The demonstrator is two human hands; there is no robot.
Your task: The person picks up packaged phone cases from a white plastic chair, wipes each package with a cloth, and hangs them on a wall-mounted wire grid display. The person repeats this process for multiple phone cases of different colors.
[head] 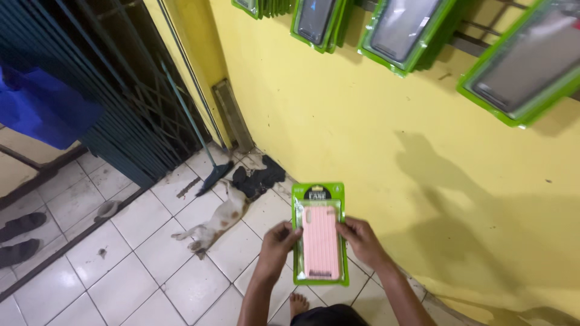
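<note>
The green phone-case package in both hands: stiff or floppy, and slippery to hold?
The green package looks like a thin flat plastic blister, so probably light and fairly stiff, flexing slightly. Its glossy front may be slippery; left hand and right hand pinch its side edges.

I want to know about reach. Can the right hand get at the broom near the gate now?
Probably not: the right hand grips the packaged pink phone case, and the broom stands well off past the cat.

A flat green packet (319,234) with a clear front shows a ribbed pink phone case (321,242) inside, held upright, facing the camera, above the tiled floor (127,271).
</note>
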